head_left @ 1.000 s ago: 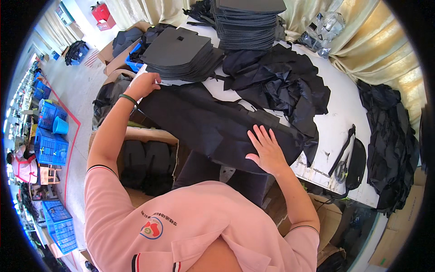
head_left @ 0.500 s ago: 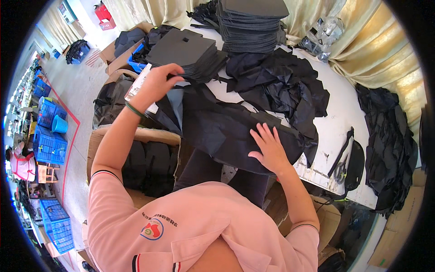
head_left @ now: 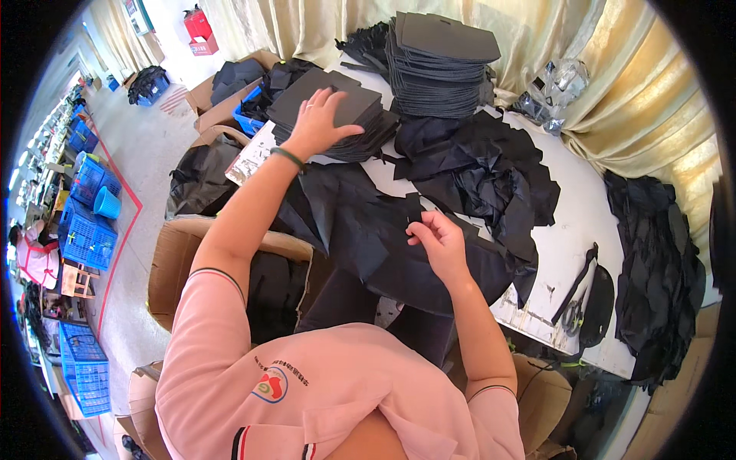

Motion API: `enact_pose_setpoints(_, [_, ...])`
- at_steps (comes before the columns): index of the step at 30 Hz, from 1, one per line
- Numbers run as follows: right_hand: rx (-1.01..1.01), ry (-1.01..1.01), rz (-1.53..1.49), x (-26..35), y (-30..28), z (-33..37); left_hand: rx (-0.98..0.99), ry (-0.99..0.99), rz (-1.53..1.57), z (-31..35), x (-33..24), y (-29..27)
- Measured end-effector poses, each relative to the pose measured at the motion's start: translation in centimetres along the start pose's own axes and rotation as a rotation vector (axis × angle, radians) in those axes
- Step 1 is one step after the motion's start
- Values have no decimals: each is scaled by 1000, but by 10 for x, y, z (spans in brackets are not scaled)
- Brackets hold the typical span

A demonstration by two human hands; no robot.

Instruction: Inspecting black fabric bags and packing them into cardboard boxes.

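Observation:
My left hand (head_left: 326,123) is spread, fingers apart, above the near part of a stack of black sheets (head_left: 307,88) with cut corners; it holds nothing. A large piece of thin black fabric (head_left: 360,238) drapes over the table's near edge and my lap. At its upper right part, the thumb and fingers of my right hand (head_left: 439,244) pinch a bit of the black fabric. Beyond that hand lies a crumpled heap of black fabric pieces (head_left: 479,165).
A taller stack of black sheets (head_left: 441,65) stands at the table's back. Scissors (head_left: 570,314) and a black pouch (head_left: 598,314) lie at the right, beside hanging black fabric (head_left: 659,268). Cardboard boxes (head_left: 172,268) stand left, with blue crates (head_left: 88,234) across the floor.
My left hand has moved right and opened out over the sheet stack. My right hand has gone from lying flat on the fabric to a pinch, a little to the left. The view has shifted slightly.

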State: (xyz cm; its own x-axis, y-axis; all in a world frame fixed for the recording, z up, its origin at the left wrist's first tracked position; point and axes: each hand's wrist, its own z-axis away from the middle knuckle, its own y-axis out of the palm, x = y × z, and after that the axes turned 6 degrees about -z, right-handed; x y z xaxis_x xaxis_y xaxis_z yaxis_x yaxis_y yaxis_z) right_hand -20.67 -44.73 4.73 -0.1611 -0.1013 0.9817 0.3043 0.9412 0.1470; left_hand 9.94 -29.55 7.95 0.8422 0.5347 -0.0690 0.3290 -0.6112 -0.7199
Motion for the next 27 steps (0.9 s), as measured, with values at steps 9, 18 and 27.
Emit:
enact_pose_setpoints(9, [-52,19,16,1,-1,1,398,-285,177,1,29,17])
enact_pose_setpoints(18, [-236,-218,125,2,4,-23,93,-182,230,-2,-16,-41])
enact_pose_setpoints(27, [-298,-405,229,25,-15,-43,314,-217,832,13,-92,-151])
